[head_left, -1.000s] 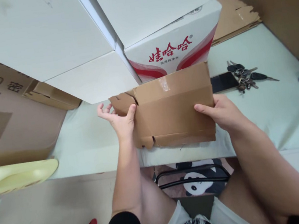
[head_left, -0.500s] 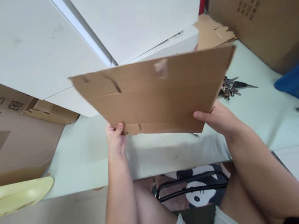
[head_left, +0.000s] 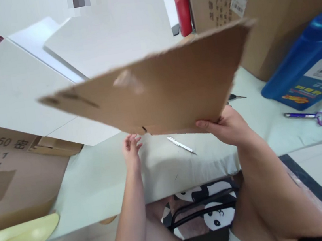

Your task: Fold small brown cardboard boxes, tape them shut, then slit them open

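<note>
A flattened brown cardboard sheet (head_left: 162,86) with a patch of clear tape hangs tilted in the air over the pale green table (head_left: 103,176). My right hand (head_left: 228,127) grips its near right edge, thumb on top. My left hand (head_left: 131,150) is just below the sheet's near left edge, fingers apart and loosely curled, holding nothing. A white pen (head_left: 181,145) lies on the table between my hands, under the sheet.
White boxes (head_left: 24,87) are stacked at the back left. Brown cartons stand at left (head_left: 8,166) and back right (head_left: 276,4). A red bottle (head_left: 182,5), a blue jug (head_left: 305,64) and a purple tool (head_left: 304,116) sit to the right. A yellow object (head_left: 18,236) lies lower left.
The cardboard has been raised and tilted flatter, and the view has swung up and right. My left hand has let go of the sheet's edge; my right hand still holds it.
</note>
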### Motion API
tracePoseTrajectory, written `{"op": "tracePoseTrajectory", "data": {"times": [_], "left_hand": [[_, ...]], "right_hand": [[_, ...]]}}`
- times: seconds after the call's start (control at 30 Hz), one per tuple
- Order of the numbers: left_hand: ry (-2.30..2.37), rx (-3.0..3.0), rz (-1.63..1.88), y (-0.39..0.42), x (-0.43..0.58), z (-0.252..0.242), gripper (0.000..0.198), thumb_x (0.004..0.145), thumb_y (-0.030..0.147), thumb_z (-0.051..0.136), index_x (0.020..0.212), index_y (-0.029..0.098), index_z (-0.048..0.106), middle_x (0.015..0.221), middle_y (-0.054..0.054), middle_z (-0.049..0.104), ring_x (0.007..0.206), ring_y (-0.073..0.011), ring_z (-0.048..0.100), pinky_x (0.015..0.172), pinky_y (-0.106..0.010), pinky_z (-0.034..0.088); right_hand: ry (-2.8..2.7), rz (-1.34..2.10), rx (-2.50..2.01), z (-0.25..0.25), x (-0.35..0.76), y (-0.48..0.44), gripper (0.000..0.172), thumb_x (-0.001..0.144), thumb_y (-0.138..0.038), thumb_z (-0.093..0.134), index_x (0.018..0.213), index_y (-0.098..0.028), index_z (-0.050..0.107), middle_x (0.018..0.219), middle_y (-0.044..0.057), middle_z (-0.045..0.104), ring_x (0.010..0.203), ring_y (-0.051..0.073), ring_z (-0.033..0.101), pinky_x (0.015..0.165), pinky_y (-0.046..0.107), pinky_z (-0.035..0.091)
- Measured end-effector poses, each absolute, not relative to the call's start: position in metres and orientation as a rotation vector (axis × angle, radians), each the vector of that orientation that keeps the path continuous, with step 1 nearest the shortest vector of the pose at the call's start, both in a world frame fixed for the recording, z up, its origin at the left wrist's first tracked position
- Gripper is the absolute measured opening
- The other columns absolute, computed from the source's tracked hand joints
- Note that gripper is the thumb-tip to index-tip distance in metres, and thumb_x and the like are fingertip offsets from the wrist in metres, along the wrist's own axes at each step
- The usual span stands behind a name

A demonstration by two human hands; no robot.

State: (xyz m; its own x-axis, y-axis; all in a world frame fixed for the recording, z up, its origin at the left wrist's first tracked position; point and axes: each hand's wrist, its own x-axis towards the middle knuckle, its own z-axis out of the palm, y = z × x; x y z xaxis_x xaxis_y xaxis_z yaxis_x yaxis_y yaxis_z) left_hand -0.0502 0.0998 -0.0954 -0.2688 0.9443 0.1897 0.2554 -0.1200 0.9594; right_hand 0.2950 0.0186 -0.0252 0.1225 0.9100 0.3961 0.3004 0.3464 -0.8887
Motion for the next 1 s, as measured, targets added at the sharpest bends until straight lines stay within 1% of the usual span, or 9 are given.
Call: {"op": "tracePoseTrajectory", "data": {"times": [0.1,0.17,0.27,0.33,0.4,0.5,0.63,0.87,1.0], "left_hand": [[1.589,1.535,1.294,0.114,-0.031,-0.107,0.04,0.084,0.048,0.071,0.114,0.022,0.066,0.127,-0.012,0.072,0.117,-0.0257,0.07,0.097,-0.039,0.058],[1.641,1.667,1.196,0.127,-0.019,-0.112,0.034,0.087,0.037,0.065,0.118,0.022,0.067,0.132,-0.013,0.07,0.128,-0.0275,0.064,0.112,-0.045,0.051],[1.715,1.847,1.036,0.15,-0.002,-0.117,0.036,0.091,0.026,0.056,0.124,0.018,0.066,0.138,-0.015,0.067,0.135,-0.0292,0.06,0.121,-0.051,0.042],[1.733,1.963,0.922,0.163,0.01,-0.12,0.038,0.091,0.022,0.052,0.126,0.016,0.066,0.139,-0.016,0.067,0.136,-0.0293,0.059,0.123,-0.052,0.04],[1.718,2.076,0.803,0.173,0.023,-0.123,0.04,0.092,0.018,0.049,0.129,0.016,0.066,0.141,-0.014,0.067,0.138,-0.0275,0.058,0.125,-0.049,0.039],[1.691,2.212,0.642,0.18,0.04,-0.125,0.044,0.094,0.018,0.046,0.134,0.015,0.066,0.149,-0.013,0.063,0.143,-0.026,0.054,0.127,-0.045,0.037],[1.753,2.275,0.487,0.179,0.052,-0.124,0.047,0.098,0.024,0.044,0.14,0.016,0.063,0.157,-0.013,0.056,0.15,-0.0311,0.047,0.128,-0.051,0.034],[1.848,2.295,0.332,0.169,0.056,-0.115,0.049,0.1,0.027,0.042,0.145,0.018,0.06,0.161,-0.011,0.052,0.153,-0.0304,0.043,0.128,-0.051,0.033],[1.871,2.292,0.29,0.167,0.059,-0.112,0.051,0.1,0.027,0.042,0.147,0.018,0.058,0.162,-0.01,0.051,0.154,-0.03,0.042,0.128,-0.05,0.033]], "right_hand": [[-1.12,0.378,-1.227,-0.023,0.302,0.019,0.037,0.083,-0.048,0.075,0.061,-0.02,0.063,0.062,0.001,0.063,0.062,0.017,0.059,0.061,0.031,0.051],[-0.893,0.197,-1.186,-0.019,0.303,0.023,0.033,0.082,-0.048,0.077,0.07,-0.019,0.068,0.071,0.003,0.068,0.071,0.02,0.065,0.073,0.036,0.058],[-0.677,0.008,-1.075,-0.013,0.303,0.029,0.032,0.084,-0.05,0.076,0.089,-0.019,0.072,0.089,0.006,0.072,0.093,0.024,0.072,0.098,0.044,0.058],[-0.613,-0.064,-1.085,-0.014,0.304,0.034,0.032,0.086,-0.05,0.073,0.092,-0.018,0.071,0.096,0.008,0.072,0.102,0.026,0.072,0.105,0.048,0.055],[-0.583,-0.103,-1.182,-0.02,0.305,0.038,0.035,0.09,-0.051,0.069,0.09,-0.017,0.071,0.097,0.01,0.073,0.101,0.028,0.073,0.104,0.05,0.055],[-0.595,-0.096,-1.375,-0.036,0.307,0.046,0.047,0.094,-0.06,0.058,0.085,-0.015,0.07,0.09,0.013,0.074,0.094,0.031,0.074,0.098,0.052,0.057],[-0.622,-0.055,-1.532,-0.062,0.308,0.059,0.057,0.093,-0.067,0.049,0.09,-0.015,0.071,0.092,0.018,0.075,0.096,0.035,0.075,0.089,0.052,0.058],[-0.7,0.014,-1.61,-0.085,0.308,0.089,0.047,0.091,-0.059,0.049,0.088,-0.016,0.068,0.093,0.017,0.076,0.094,0.034,0.073,0.087,0.052,0.056],[-0.722,0.055,-1.555,-0.081,0.314,0.134,0.036,0.092,-0.047,0.052,0.097,-0.015,0.069,0.101,0.015,0.076,0.101,0.03,0.071,0.094,0.049,0.054]]}}
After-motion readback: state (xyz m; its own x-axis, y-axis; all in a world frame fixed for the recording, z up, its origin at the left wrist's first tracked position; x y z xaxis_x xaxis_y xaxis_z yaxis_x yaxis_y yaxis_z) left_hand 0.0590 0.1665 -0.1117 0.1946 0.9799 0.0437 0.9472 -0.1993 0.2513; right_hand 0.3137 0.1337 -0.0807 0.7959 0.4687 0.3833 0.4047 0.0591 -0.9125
